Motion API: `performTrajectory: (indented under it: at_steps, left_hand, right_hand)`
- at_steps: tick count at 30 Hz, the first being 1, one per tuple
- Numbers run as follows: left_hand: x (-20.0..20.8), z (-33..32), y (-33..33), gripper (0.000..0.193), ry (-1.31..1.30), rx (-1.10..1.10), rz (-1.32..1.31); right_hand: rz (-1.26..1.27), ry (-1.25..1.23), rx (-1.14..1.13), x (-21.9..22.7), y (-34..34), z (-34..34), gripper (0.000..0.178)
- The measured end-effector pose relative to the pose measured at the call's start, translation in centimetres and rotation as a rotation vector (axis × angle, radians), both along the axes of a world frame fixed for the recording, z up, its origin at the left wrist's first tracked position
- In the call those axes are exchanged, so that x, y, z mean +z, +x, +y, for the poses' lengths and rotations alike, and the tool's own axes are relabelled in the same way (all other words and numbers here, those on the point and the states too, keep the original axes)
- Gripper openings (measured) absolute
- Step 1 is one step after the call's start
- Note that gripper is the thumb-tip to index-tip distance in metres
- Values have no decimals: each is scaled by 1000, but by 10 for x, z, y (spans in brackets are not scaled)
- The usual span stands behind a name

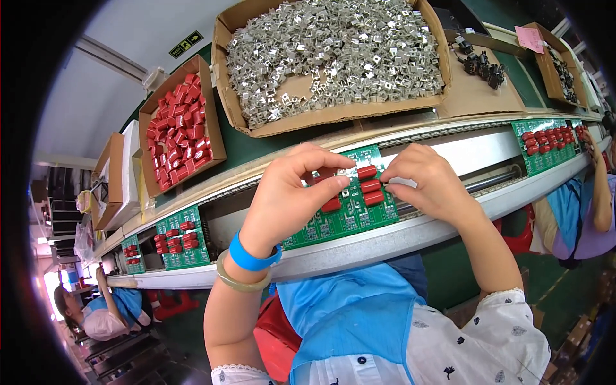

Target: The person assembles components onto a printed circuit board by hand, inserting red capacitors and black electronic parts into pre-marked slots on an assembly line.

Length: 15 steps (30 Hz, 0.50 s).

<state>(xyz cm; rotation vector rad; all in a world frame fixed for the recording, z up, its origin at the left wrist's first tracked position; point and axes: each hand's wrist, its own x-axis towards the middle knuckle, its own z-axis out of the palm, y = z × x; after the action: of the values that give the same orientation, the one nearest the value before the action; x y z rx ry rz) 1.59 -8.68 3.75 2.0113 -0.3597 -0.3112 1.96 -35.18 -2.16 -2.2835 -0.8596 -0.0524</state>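
Observation:
A green circuit board (362, 218) with several red box-shaped components (373, 198) lies on the rail line in front of me. My left hand (289, 189) is over the board's left part, thumb and index finger curled toward each other around a small silvery metal piece (346, 172). It also covers some red components. At the board's right edge, my right hand (430, 183) is closed in a pinch beside the red components. Whatever its fingertips hold, if anything, is too small to make out.
Beyond the rail stand a large carton (282, 125) of small silvery metal pieces and a smaller carton (218, 138) of red components. Other populated boards (183, 237) lie along the line to the left and a board (536, 160) to the right. Co-workers sit at both ends.

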Motion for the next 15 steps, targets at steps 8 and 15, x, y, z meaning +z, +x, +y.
performTrajectory:
  at_steps: [8, 15]
  left_hand:
    - [-27, -12, -11, 21, 118, 57, -104]
    - [-39, -27, -18, 21, 419, 25, -453]
  right_hand:
    - [44, 105, -55, -6, 1, -4, 25]
    - [68, 128, -99, -10, 1, -9, 23]
